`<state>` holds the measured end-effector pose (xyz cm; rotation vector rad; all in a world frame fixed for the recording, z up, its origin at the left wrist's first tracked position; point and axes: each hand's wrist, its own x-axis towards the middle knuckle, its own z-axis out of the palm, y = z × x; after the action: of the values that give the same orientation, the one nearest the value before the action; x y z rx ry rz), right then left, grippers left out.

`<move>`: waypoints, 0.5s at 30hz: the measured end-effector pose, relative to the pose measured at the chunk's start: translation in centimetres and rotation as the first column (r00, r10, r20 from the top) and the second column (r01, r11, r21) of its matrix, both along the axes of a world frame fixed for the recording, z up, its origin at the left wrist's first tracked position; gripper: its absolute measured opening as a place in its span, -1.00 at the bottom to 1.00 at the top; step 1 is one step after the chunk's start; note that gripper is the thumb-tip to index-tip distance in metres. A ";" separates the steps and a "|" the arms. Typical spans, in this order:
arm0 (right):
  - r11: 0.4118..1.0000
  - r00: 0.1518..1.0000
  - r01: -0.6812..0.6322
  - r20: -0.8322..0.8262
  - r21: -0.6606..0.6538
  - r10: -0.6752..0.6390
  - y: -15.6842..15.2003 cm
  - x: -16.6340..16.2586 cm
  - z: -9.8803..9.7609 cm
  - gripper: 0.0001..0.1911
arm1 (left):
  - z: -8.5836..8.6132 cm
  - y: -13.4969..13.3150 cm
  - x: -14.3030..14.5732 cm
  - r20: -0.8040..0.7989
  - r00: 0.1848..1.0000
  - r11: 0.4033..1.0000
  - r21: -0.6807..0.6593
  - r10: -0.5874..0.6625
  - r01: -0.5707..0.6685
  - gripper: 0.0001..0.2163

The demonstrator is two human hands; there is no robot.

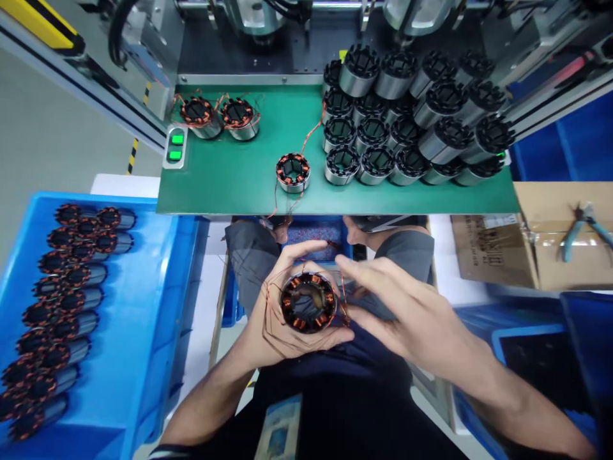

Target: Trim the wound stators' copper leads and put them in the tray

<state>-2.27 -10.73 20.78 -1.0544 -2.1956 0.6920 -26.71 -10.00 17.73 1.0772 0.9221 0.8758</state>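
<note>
1. Since the left hand [261,326] grips the stator [307,324] above the lap [335,367], its outer wall is mostly hidden
2. Right hand [407,303] spread beside it; cannot tell whether touching wires [343,291]
3. Blackish ring, orange copper windings [288,303]

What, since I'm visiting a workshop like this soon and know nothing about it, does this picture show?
There is one picture, taken from a camera on the person's head, looking forward and down, so the hands are the wearer's own. The left hand holds a ring-shaped part wound with copper-coloured wire. The right hand is beside it, fingers apart near loose wires; whether they touch is unclear.

Ahead is a green surface with metal machinery behind it. Three wound parts stand on it: two at the left and one near the middle. At the right are stacked black-topped metal cylinders. A blue tray on the left holds rows of wound parts.
</note>
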 end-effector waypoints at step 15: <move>0.920 0.639 -0.254 -0.766 -0.297 -0.071 -2.5 -4.5 -1.6 -0.89 | -2.4 -1.5 4.7 0.569 0.802 0.944 -0.329 0.183 0.018 -0.41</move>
<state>-6.79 -13.27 19.15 -0.6138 -1.3777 1.3710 -21.96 -11.52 15.31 0.4257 0.5486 1.0161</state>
